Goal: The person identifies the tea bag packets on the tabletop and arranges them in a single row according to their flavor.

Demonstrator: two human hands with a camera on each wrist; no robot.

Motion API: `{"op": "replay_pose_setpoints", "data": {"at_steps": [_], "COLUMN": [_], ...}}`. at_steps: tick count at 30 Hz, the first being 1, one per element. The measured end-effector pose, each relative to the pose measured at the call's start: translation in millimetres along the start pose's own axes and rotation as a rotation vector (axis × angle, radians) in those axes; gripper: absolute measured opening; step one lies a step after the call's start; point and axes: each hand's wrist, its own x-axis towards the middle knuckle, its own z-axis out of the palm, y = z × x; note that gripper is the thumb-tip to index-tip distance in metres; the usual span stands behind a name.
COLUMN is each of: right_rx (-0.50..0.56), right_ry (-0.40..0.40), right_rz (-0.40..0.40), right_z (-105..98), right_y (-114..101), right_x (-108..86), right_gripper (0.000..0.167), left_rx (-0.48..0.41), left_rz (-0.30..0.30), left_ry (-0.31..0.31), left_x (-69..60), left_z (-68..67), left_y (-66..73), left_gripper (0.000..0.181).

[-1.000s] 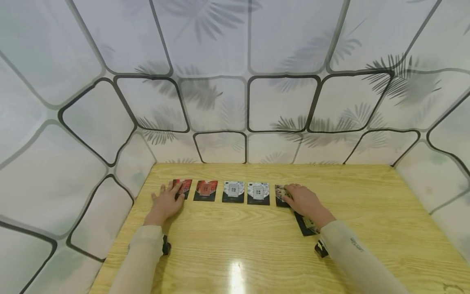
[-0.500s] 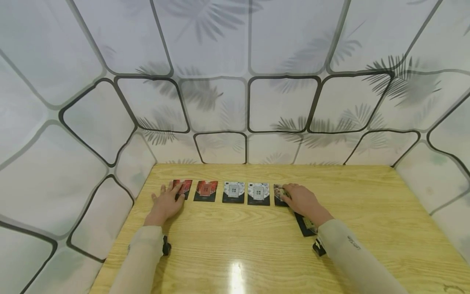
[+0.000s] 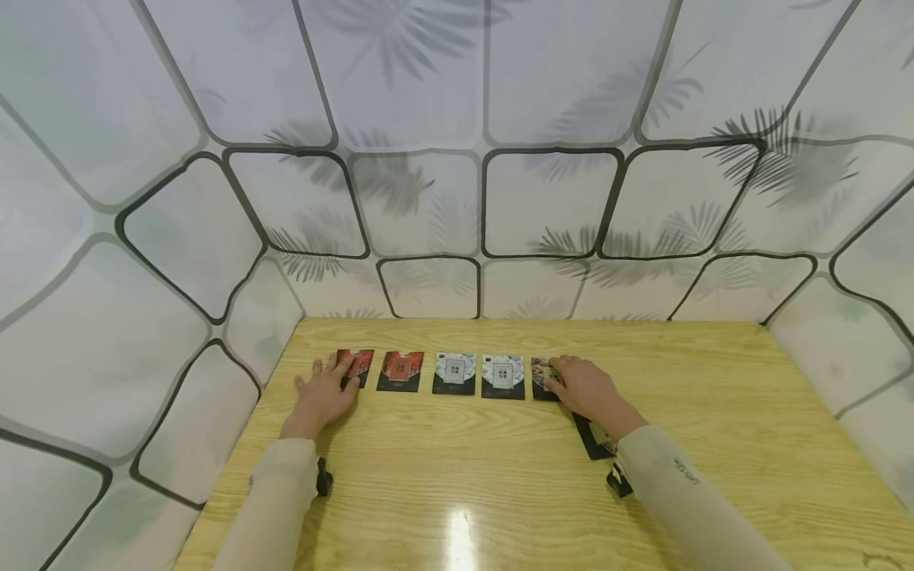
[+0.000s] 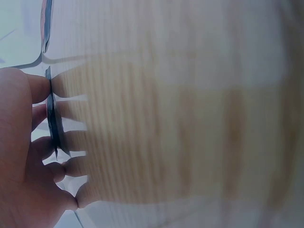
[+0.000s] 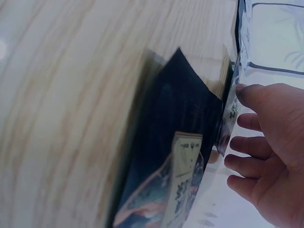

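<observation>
At the left end of a row of flat packets, my left hand (image 3: 325, 399) rests with spread fingers on a red-and-black packet (image 3: 363, 368). My fingers hide part of it. On the right, my right hand (image 3: 589, 388) lies with its fingertips on a dark packet with a multicoloured top (image 3: 540, 388), covering its right side. Another black packet (image 3: 592, 438) with a pale gold label lies slanted beneath my right palm and wrist. The right wrist view shows this black packet (image 5: 166, 118) close up, with the fingers extended beyond it.
Between my hands lie a second red-and-black packet (image 3: 400, 370) and two white-and-black packets, one on the left (image 3: 453, 385) and one on the right (image 3: 503, 388). All sit on a wood-grain table (image 3: 443, 452). A patterned fabric wall (image 3: 428, 198) rises behind the table's back edge.
My right hand has shifted slightly left, and the multicoloured packet under its fingers has slid left with it, closer to the white packets. The left hand stays in place.
</observation>
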Motion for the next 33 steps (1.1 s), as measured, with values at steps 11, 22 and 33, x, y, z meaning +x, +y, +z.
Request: {"op": "replay_pose_setpoints", "data": {"at_steps": [11,22,33], "right_rx": [0.049,0.052,0.059], "right_ry": [0.089,0.093,0.059], "right_rz": [-0.038,-0.021,0.059], "right_z": [-7.0,-20.2,-24.2], "right_y": [13.6,27.7,19.8], "right_x": [-16.2,-50.1,-81.6], "right_gripper": [0.046,0.049,0.049], "left_rx": [0.001,0.012,0.01], "left_rz": [0.005,0.012,0.012], "left_ry": [0.0,0.007,0.002], "left_x": [0.8,0.2,1.2], "left_z": [0.6,-0.4,0.3], "left_y": [-0.7,-0.3,-0.7], "left_gripper": [0.063,0.062,0.062]}}
